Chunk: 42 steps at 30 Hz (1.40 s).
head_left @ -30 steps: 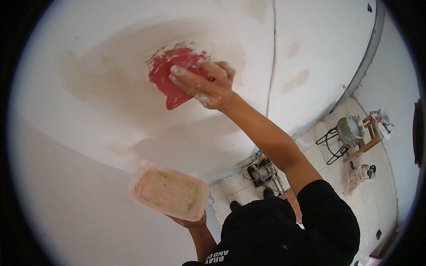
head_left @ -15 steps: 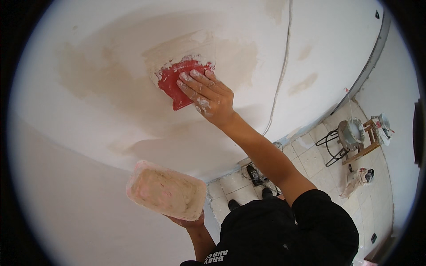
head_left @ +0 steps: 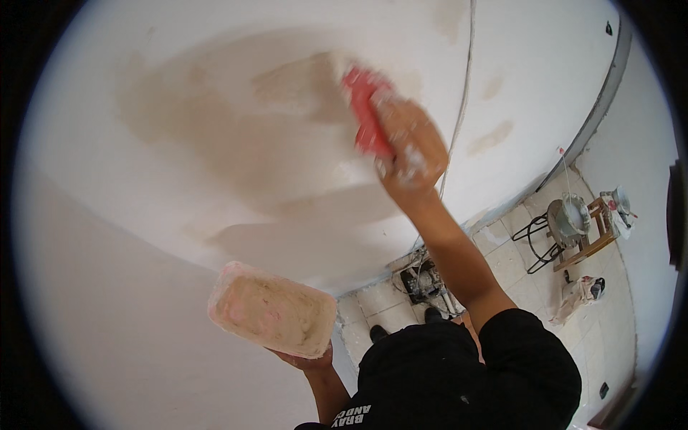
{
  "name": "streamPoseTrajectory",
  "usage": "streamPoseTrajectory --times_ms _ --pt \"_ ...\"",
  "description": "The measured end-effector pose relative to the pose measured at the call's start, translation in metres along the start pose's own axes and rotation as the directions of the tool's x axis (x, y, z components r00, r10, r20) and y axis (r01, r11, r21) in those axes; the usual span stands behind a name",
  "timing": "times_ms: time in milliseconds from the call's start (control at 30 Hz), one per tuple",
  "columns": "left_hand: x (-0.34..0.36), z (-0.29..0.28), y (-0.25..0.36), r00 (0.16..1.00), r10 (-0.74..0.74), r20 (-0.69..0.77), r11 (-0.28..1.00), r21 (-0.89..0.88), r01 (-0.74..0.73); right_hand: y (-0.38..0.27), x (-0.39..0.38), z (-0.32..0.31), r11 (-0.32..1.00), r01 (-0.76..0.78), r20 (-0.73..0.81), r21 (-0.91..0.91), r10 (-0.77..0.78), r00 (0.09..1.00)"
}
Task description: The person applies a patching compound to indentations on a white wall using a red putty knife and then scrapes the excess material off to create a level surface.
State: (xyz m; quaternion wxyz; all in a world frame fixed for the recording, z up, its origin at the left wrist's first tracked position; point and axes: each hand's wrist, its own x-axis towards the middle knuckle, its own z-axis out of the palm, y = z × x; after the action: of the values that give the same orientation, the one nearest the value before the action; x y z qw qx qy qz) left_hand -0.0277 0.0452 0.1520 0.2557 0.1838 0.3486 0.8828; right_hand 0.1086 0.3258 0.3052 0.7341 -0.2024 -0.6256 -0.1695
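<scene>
We note the right hand [head_left: 412,145], gripping a flat red spreader [head_left: 368,112], shifted rightward; the left hand [head_left: 312,359] still holds a pale, rectangular, paste-smeared tray [head_left: 217,301].

Bucket [head_left: 573,222] on black-legged stool [head_left: 553,218].

Scraper [head_left: 364,118]: red, blurred, pale residue on blade; gripped in right hand [head_left: 416,143], handle side toward palm. Tray [head_left: 218,299]: oblong, round-cornered, pinkish rim; supported from below by left hand [head_left: 313,359]; beige putty [head_left: 276,312] unevenly coating its inside.
</scene>
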Motion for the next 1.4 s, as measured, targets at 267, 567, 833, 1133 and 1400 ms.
streamPoseTrajectory --times_ms 267,567,833,1133,1400 --pt "-0.001 0.011 -0.002 0.994 0.095 0.047 0.988 0.115 -0.100 -0.044 -0.020 0.033 0.996 -0.090 0.117 -0.024 0.092 0.989" --pt "0.008 0.005 -0.002 0.991 0.093 0.099 0.991 0.083 -0.101 -0.073 -0.015 0.021 0.994 0.007 0.154 0.105 -0.023 0.988" --pt "0.007 0.007 -0.003 0.997 0.021 0.075 0.999 0.027 -0.023 -0.080 -0.020 0.057 0.998 0.053 0.122 -0.040 -0.048 0.991" --pt "0.009 -0.001 -0.001 0.994 0.074 0.086 0.994 0.070 -0.080 -0.084 -0.015 0.028 0.885 -0.328 0.424 0.330 0.171 0.889" --pt "0.009 -0.010 -0.004 0.984 0.147 0.097 0.986 0.067 -0.154 -0.015 0.053 0.068 0.589 -0.653 0.350 0.476 0.555 0.755"
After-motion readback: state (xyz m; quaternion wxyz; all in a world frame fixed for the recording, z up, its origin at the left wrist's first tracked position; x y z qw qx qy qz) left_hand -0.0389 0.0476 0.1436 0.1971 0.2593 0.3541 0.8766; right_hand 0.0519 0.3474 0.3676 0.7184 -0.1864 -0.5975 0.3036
